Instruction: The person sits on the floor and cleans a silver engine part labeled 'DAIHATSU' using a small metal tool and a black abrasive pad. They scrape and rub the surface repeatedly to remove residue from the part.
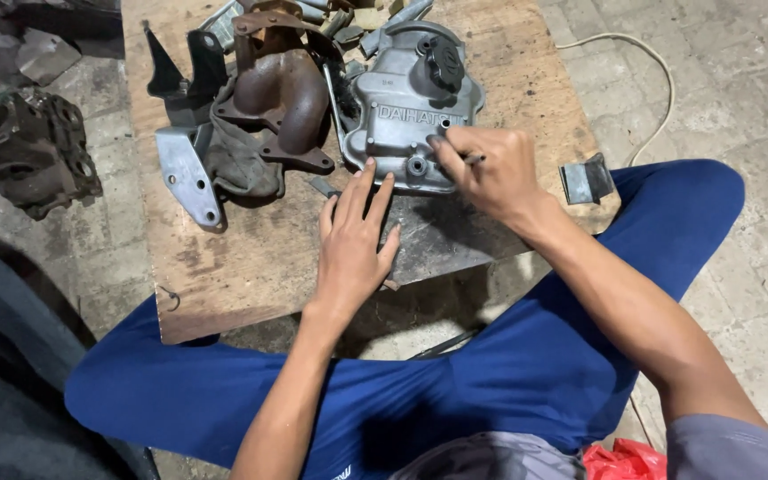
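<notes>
A grey cast-metal engine cover (402, 107) with a black cap lies on a worn wooden board (224, 276). My left hand (356, 240) rests flat on the board, fingers apart, its fingertips touching the cover's near edge. My right hand (491, 169) is closed around a thin dark tool (471, 159) and presses on the cover's near right corner. The tool's tip is hidden under my fingers.
A rusty exhaust manifold (282, 89), a grey bracket (187, 173) and a dark rag lie on the board's left. Small metal parts sit at its far edge. A metal clip (585, 180) is by my right knee, an engine block (24, 147) at the left, a white cable (660, 71) on the tiles.
</notes>
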